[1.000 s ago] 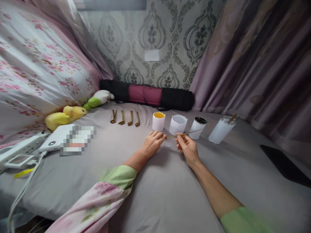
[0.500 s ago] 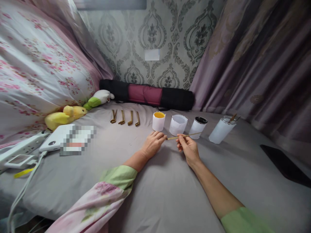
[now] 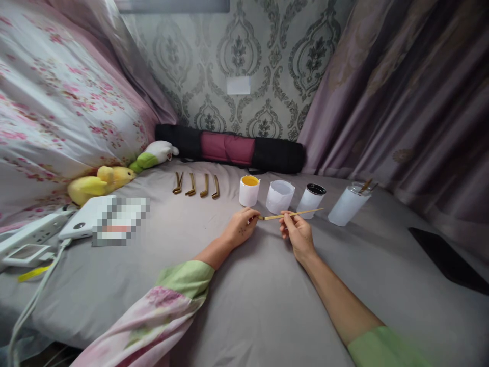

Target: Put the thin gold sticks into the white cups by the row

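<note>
My right hand [image 3: 298, 235] pinches a slim tan paintbrush [image 3: 305, 212] between thumb and fingers, its tapered handle pointing right. The brush's left end meets the fingertips of my left hand [image 3: 242, 227]. Those left fingers are closed together; a small dark brownish bit shows at their tips, too small to name. Just behind the hands stand a white-wrapped pot with yellow contents [image 3: 248, 195], a whitish pot [image 3: 280, 199] and a white-wrapped pot with dark contents [image 3: 310, 205]. Several bent brown strips [image 3: 205, 185] lie in a row at the back left.
A white-wrapped jar [image 3: 344, 206] holding brushes stands at the right, with a black flat device [image 3: 446, 259] beyond it. Left are a white box-like device [image 3: 86, 219], a power strip [image 3: 36, 232], cables and plush toys [image 3: 101, 183]. A black-and-maroon roll [image 3: 229, 149] lies along the wall.
My left hand has turned, so its fingertips now pinch together at the brush's end. The brush has shifted slightly right and its handle tip sticks out farther. Other things stay put.
</note>
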Action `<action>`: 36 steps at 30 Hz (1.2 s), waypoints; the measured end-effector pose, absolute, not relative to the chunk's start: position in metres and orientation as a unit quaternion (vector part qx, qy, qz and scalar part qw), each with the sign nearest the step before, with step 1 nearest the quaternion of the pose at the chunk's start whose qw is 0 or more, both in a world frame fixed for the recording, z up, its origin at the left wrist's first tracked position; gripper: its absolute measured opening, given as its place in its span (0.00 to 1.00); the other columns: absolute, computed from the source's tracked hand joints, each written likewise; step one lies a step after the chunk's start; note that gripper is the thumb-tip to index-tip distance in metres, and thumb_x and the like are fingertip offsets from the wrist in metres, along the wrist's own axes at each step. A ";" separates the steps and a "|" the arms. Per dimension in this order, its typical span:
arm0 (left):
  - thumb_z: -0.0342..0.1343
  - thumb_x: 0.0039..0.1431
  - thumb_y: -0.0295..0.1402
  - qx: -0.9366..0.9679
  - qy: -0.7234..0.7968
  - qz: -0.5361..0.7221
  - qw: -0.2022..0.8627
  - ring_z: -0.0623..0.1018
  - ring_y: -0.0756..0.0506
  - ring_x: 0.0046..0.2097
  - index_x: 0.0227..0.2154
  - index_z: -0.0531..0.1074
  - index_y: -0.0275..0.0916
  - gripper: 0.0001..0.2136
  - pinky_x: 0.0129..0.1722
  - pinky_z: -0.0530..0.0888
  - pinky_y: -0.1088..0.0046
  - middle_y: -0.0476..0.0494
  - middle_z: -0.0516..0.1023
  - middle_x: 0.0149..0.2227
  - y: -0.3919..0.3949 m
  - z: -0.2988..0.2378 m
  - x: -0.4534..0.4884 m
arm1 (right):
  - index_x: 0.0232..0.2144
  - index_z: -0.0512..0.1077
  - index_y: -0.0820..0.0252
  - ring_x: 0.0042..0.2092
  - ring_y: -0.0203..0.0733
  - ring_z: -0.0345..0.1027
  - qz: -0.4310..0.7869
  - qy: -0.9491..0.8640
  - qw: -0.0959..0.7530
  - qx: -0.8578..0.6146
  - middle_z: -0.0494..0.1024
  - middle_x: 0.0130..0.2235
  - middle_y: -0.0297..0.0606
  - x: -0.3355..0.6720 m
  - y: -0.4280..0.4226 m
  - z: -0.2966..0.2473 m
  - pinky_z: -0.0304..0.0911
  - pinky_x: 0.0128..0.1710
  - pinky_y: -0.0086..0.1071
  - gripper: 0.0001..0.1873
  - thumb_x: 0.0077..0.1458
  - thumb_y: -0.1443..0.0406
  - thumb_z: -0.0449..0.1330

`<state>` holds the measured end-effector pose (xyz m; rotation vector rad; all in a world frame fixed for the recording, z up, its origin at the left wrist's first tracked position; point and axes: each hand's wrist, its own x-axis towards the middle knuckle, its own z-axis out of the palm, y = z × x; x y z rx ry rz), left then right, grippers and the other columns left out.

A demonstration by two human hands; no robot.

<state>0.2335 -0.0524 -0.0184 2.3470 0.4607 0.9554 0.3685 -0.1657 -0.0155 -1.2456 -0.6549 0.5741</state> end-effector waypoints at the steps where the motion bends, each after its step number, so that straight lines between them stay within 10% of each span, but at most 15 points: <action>1: 0.47 0.56 0.28 0.869 0.178 0.356 0.293 0.70 0.51 0.31 0.35 0.72 0.37 0.09 0.34 0.67 0.77 0.44 0.73 0.32 -0.053 -0.018 0.234 | 0.34 0.69 0.62 0.22 0.28 0.60 0.259 -0.297 0.724 -0.566 0.69 0.26 0.32 0.369 -0.166 -0.016 0.54 0.14 0.21 0.18 0.46 0.54 0.60; 22: 0.51 0.45 0.25 0.618 0.237 0.249 0.707 0.69 0.54 0.23 0.34 0.71 0.29 0.12 0.21 0.65 0.79 0.43 0.74 0.27 -0.064 -0.004 0.243 | 0.34 0.69 0.61 0.21 0.29 0.60 0.238 -0.279 0.716 -0.593 0.69 0.25 0.32 0.370 -0.167 -0.013 0.54 0.15 0.21 0.19 0.44 0.53 0.60; 36: 0.54 0.45 0.26 0.544 0.207 0.181 0.793 0.69 0.54 0.20 0.32 0.71 0.28 0.10 0.17 0.63 0.79 0.42 0.73 0.23 -0.055 -0.012 0.248 | 0.35 0.70 0.61 0.22 0.29 0.60 0.250 -0.273 0.700 -0.611 0.68 0.25 0.32 0.370 -0.171 -0.012 0.54 0.15 0.22 0.20 0.44 0.52 0.61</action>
